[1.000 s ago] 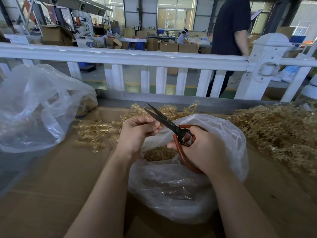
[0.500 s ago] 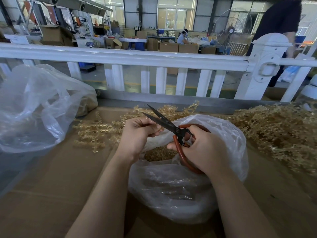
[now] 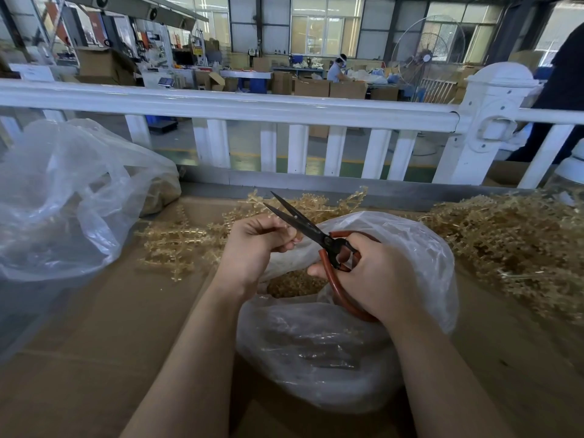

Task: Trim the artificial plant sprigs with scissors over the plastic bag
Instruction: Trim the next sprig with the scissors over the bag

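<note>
Bright daylight from rear windows (image 3: 325,25); wide-angle edges bend.

Sprig (image 3: 289,230) mostly inside left fist (image 3: 257,245)

No text, label, brand or number could be read. Signs and notices (image 3: 198,52) hung among the machines in the far hall, but their marks were too small and blurred to make out. The cardboard boxes (image 3: 104,63) back there showed no legible print, and the scissors (image 3: 311,230) bore no readable mark.
</note>
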Demonstrator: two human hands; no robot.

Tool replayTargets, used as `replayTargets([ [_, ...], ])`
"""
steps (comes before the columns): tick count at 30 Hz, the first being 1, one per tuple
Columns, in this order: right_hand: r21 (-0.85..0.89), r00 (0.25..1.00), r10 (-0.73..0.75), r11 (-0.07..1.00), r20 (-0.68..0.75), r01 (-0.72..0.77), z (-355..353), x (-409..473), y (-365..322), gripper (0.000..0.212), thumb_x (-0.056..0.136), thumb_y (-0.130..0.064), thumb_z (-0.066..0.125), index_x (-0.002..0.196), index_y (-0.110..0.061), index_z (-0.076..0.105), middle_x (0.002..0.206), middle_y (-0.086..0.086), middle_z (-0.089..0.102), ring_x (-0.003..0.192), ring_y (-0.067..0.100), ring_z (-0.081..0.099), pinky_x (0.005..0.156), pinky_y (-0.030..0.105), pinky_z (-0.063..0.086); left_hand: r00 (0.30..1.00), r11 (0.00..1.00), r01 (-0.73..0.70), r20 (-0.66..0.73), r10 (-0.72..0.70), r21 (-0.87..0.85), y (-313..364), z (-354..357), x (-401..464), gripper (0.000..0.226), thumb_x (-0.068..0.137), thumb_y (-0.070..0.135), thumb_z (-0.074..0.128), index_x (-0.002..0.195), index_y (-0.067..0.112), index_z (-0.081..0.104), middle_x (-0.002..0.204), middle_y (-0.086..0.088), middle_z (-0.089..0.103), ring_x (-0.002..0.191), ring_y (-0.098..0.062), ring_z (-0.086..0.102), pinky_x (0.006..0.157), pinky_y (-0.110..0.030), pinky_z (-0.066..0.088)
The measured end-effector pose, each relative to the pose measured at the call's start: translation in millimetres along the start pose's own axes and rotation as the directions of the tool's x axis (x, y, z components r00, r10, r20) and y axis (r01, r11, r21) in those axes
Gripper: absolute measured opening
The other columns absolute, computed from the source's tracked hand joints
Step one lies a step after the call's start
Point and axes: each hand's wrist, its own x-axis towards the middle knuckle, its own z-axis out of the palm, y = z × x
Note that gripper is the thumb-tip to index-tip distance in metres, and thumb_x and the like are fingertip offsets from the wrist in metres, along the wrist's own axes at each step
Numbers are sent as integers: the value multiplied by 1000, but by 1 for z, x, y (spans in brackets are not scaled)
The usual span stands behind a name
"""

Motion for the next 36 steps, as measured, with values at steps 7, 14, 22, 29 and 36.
replayTargets([
  [7, -55, 999, 10, 998, -31, -12, -2, 0, 0, 57, 69, -84, 59, 101, -37, 66, 78, -23, 63, 68, -12, 50, 59, 3, 29, 999, 999, 19, 36, -18, -44, 6, 1, -2, 15, 86, -1, 65, 76, 10, 68, 81, -7, 65, 77, -16, 59, 72, -26, 47],
  [14, 33, 999, 33, 999, 4, -33, -1, 0, -1, 75, 60, -91, 48, 108, -38, 67, 84, -19, 67, 76, -3, 59, 63, 5, 34, 979, 928, 194, 10, -201, -318, 5, -1, -2, 20, 72, 31, 74, 83, 14, 71, 77, -2, 72, 69, -11, 67, 69, -20, 57],
  [22, 158, 996, 84, 984, 4, -84, -2, -2, -2, 42, 61, -86, 60, 86, -51, 58, 73, -32, 63, 79, -13, 61, 60, 4, 40, 985, 935, 162, -2, -171, -316, 7, 3, -3, 8, 71, 23, 75, 75, 17, 79, 67, 2, 62, 61, -7, 54, 62, -16, 51],
  [29, 459, 980, 198, 869, 19, -185, 2, 5, -8, 20, 75, -54, 75, 76, -36, 67, 73, -20, 71, 69, -2, 66, 59, 11, 48, 981, 960, 196, 50, -190, -198, 9, 15, -7, 14, 68, 29, 77, 78, 20, 82, 79, -10, 52, 69, -15, 42, 61, -18, 36],
  [36, 653, 953, 255, 697, 162, -297, -7, 6, -16, 2, 88, -17, 75, 89, -18, 73, 62, 4, 70, 59, 11, 67, 65, 18, 54, 976, 992, 117, 187, -109, -36, 6, 24, -12, 13, 78, 31, 70, 67, 30, 78, 49, 17, 56, 52, 7, 52, 57, -13, 38],
])
